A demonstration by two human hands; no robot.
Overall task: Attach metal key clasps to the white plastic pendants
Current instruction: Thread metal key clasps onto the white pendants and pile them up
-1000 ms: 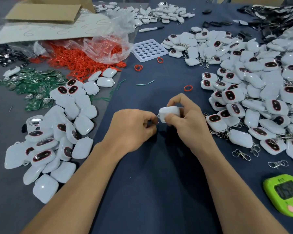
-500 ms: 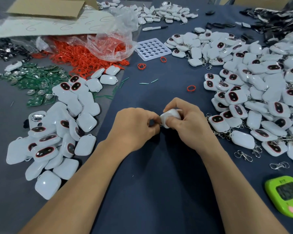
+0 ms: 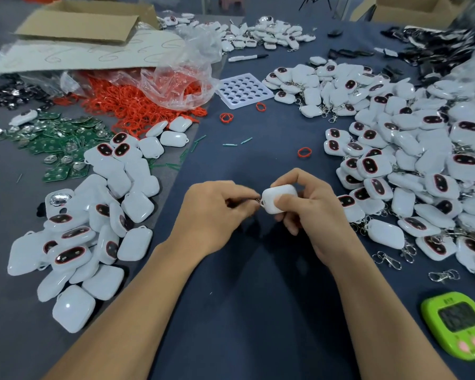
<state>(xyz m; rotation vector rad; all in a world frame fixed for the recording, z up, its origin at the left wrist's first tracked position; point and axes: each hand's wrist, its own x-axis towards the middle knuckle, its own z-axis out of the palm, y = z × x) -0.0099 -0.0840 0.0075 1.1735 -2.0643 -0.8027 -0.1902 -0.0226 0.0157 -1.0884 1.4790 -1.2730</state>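
Observation:
My right hand [image 3: 310, 212] grips a white plastic pendant [image 3: 277, 197] above the middle of the blue cloth. My left hand [image 3: 214, 212] pinches a small metal key clasp [image 3: 257, 202] right at the pendant's left corner loop; the clasp is mostly hidden by my fingers. A pile of white pendants without clasps [image 3: 93, 215] lies to the left. A bigger heap of pendants with clasps [image 3: 412, 165] fills the right side. Loose metal clasps [image 3: 387, 259] lie near my right wrist.
A green timer [image 3: 461, 325] sits at the lower right. Red rubber rings [image 3: 137, 105] spill from a clear bag [image 3: 176, 78] beside green circuit boards [image 3: 58, 144]. A white hole tray [image 3: 243, 93], a marker [image 3: 247, 57] and a cardboard box [image 3: 85, 21] lie further back.
The pendant has turned in my right hand, from tilted downward to its flat side facing up. My left fingers stay pinched at its corner. Both hands remain in the same spot.

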